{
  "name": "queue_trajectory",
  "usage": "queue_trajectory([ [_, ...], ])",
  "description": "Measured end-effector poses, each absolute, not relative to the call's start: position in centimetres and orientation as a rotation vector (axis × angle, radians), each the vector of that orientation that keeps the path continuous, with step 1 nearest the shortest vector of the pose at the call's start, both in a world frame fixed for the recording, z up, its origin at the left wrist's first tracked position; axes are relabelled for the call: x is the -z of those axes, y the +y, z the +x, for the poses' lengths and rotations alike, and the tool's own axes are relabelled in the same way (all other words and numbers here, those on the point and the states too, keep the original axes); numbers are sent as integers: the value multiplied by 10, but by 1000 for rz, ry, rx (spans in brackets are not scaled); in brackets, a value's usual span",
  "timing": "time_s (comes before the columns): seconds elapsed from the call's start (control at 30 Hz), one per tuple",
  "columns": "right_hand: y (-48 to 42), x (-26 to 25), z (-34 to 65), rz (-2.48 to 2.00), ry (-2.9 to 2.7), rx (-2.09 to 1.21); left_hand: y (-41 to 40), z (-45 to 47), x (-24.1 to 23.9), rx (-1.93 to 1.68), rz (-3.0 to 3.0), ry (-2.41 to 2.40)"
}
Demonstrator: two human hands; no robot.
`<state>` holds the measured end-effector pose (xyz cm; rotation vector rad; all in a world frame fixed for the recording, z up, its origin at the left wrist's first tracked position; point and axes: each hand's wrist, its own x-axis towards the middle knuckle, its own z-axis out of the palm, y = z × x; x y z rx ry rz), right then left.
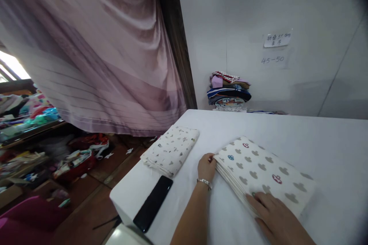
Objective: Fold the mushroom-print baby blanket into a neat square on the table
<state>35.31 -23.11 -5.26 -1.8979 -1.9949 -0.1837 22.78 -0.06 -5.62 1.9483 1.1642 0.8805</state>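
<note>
A folded stack of white cloth with grey cloud prints point(267, 172) lies on the white table point(330, 149). My left hand point(206, 167), with a bracelet at the wrist, curls its fingers against the stack's left corner edge. Resting flat on the near end of the stack is my right hand point(273, 214), fingers stretched out on top of the cloth. A second folded cloth with small prints point(171, 150) lies to the left, apart from both hands.
A black phone point(153, 203) lies near the table's left corner. A pile of folded coloured fabrics point(228, 92) sits against the white wall. A pink curtain point(94, 53) hangs at left. Cluttered goods cover the floor and shelves point(34, 149) beyond the table edge.
</note>
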Motion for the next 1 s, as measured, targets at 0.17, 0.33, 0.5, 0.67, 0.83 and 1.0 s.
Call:
queue_trajectory([
  [0.17, -233, 52, 359, -1860, -1970, 69, 0, 227, 55, -895, 1866, 1111],
  [0.33, -235, 50, 364, -1827, -1941, 118, -1, 229, 52, -952, 1821, 1093],
  [0.5, -233, 62, 364, -1798, -1991, 320, 3, 232, 57, -925, 1803, 1134],
  [0.67, -233, 70, 363, -1867, -1944, 242, 6, 227, 59, -838, 1802, 1073],
  [0.83, -235, 75, 363, -1936, -1814, 168, 14, 217, 59, -815, 1782, 1109],
  [1.0, -234, 78, 366, -1949, -1747, 101, 17, 211, 57, -758, 1850, 1156],
])
